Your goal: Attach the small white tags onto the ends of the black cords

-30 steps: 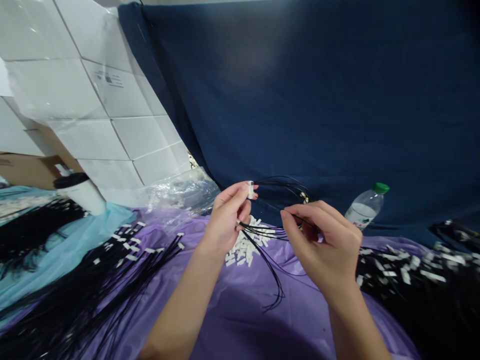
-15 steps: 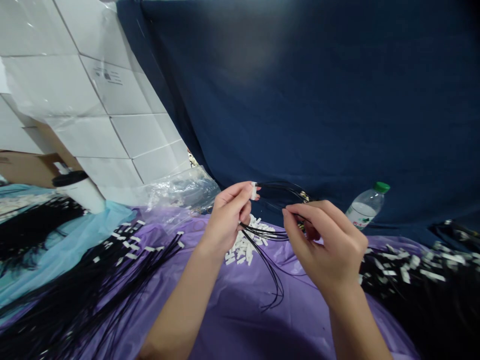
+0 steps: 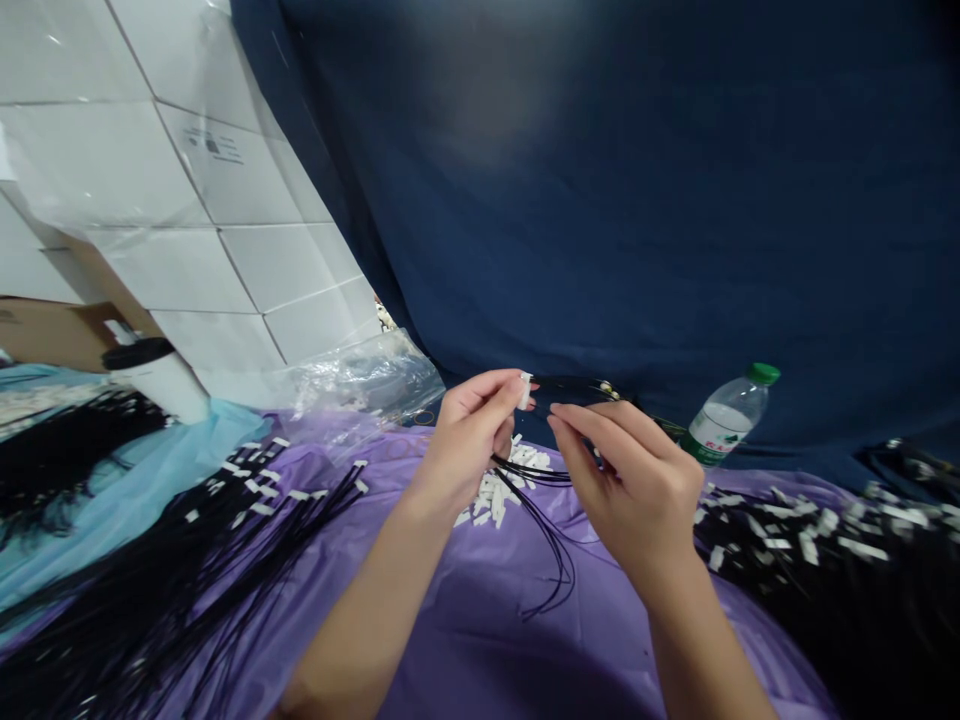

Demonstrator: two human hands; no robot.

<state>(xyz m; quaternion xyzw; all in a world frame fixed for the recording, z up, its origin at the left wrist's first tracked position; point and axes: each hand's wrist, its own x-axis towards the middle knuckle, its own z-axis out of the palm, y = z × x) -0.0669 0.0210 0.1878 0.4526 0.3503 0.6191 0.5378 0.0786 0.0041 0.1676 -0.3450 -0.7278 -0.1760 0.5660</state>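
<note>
Between the thumb and fingers of my left hand (image 3: 472, 430) is a small white connector (image 3: 524, 391), held upright, with thin black wires running from it to the right. More black wires (image 3: 536, 530) hang in a loop below that hand. My right hand (image 3: 637, 480) is closed in a pinch just right of the connector; what its fingertips hold, probably a thin wire end, is too small to make out. A pile of loose white connectors (image 3: 495, 497) lies on the purple sheet (image 3: 525, 650) beneath both hands.
Black wires with white connectors (image 3: 262, 490) lie at the left, and another heap (image 3: 810, 545) at the right. A plastic bottle (image 3: 724, 420) with a green cap stands behind my right hand. A white cup (image 3: 165, 380), white boxes (image 3: 187, 180) and a dark blue cloth (image 3: 600, 200) stand behind.
My left hand has shifted slightly right with the connector. My right hand has moved left, so its fingertips are now closer to the connector.
</note>
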